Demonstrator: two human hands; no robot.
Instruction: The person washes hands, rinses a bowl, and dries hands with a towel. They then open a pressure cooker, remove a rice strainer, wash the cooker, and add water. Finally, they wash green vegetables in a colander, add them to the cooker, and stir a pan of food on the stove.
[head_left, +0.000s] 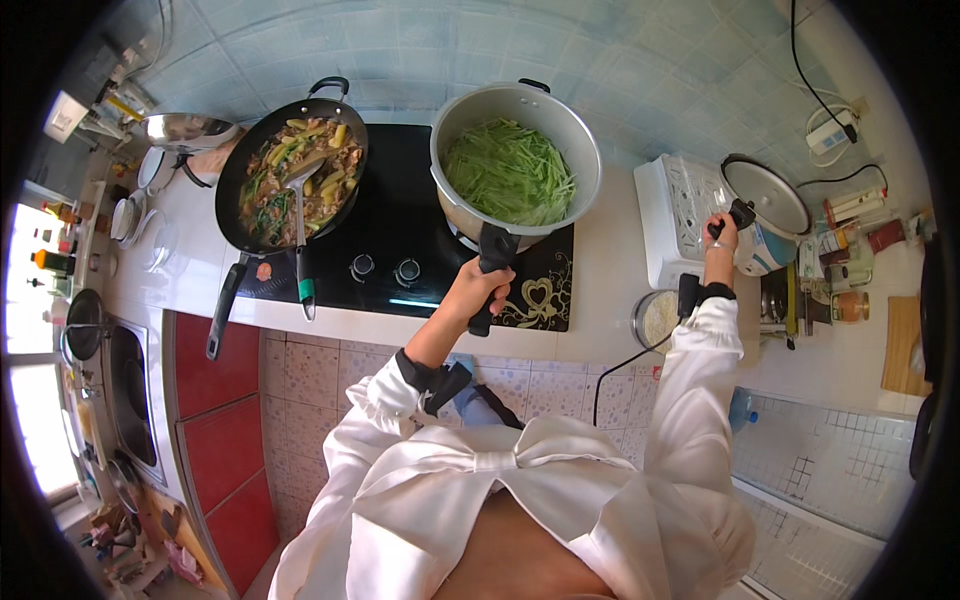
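Note:
My left hand (480, 289) is closed around the black long handle (496, 259) of a deep silver pressure cooker pot (589, 169). Thin green vegetable shreds (514, 172) fill the lower part of this pot, which sits on the black glass cooktop (397, 202). Out to the right, my right hand (722, 229) grips the black handle of a round metal lid (765, 191) with a dark rim. This lid is tilted above a white and blue appliance (766, 251), and I cannot tell whether they touch.
Left on the cooktop, a black wok (225, 202) holds a cooked dish and a metal spatula (299, 210); its handle overhangs the counter's front edge. A white rack-like box (664, 217), a bowl of pale grains (660, 319) and several jars stand right. A cable hangs from my right wrist.

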